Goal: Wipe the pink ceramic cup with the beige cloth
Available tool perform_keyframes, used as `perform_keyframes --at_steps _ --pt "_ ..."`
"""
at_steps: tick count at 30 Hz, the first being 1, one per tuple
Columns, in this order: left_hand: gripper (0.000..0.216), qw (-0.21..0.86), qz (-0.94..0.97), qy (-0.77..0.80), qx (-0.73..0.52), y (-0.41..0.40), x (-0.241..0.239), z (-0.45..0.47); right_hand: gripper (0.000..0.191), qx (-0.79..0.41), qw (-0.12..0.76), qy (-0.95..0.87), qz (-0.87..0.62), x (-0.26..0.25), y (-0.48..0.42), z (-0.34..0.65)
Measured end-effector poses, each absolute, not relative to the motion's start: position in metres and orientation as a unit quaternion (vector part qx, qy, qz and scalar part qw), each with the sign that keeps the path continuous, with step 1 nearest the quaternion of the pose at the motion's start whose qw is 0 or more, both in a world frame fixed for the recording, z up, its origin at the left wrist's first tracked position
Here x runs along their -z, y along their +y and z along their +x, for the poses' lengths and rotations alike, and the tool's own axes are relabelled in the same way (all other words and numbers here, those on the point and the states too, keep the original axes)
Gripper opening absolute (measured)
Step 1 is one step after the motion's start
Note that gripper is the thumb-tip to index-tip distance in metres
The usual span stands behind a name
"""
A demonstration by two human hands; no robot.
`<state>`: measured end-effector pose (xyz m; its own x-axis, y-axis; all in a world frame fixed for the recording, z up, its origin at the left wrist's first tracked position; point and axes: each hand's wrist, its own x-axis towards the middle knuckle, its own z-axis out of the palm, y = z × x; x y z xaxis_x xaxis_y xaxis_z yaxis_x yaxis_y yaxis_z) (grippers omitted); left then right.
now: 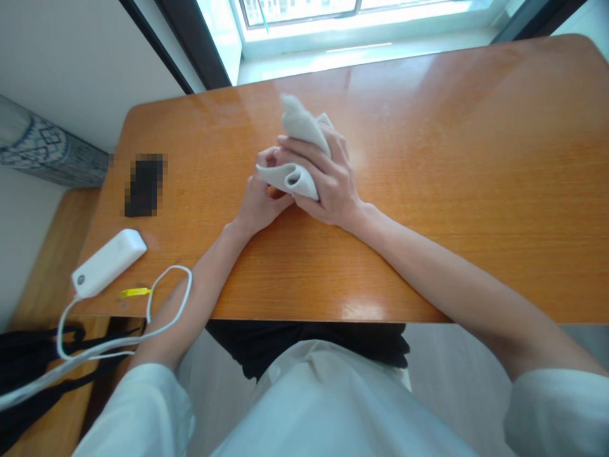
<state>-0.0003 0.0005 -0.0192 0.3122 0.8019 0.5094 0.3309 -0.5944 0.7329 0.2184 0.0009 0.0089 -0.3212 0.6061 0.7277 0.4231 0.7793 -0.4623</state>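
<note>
A light grey-white cloth, bunched and folded, is held above the middle of the wooden table. My right hand is wrapped over it, with the cloth coming out between and past the fingers and one rolled fold showing beneath them. My left hand closes on the cloth's left end, its thumb reaching toward the right hand. Where the two hands meet, some fingertips are hidden behind the cloth.
The glossy wooden table spans the view below a window. At its left lie a dark blurred-out object and a white box-shaped device. A white cable with a yellow tag loops over my left forearm.
</note>
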Motion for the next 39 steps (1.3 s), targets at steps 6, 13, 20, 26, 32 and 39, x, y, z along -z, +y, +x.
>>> perform_keyframes --at_steps 6,13,20,26,32,39 --pt "0.08 0.292 0.761 0.356 -0.457 0.0 0.018 0.004 0.066 -0.149 0.532 -0.71 -0.435 -0.004 0.008 0.223" --pt "0.073 0.24 0.77 0.355 -0.474 0.003 0.022 0.002 0.064 -0.062 0.472 -0.831 -0.288 -0.007 0.005 0.22" --pt "0.085 0.297 0.762 0.357 -0.451 0.001 0.02 0.004 0.068 -0.195 0.554 -0.667 -0.458 -0.002 0.011 0.22" --pt "0.085 0.27 0.774 0.364 -0.442 0.0 0.02 0.0 0.069 -0.103 0.522 -0.766 -0.361 -0.004 0.007 0.22" --pt "0.079 0.281 0.765 0.358 -0.456 0.001 0.021 0.002 0.073 -0.126 0.499 -0.763 -0.391 -0.009 0.007 0.221" --pt "0.084 0.282 0.771 0.351 -0.45 0.002 0.023 0.002 0.065 -0.14 0.553 -0.697 -0.434 0.002 0.011 0.222"
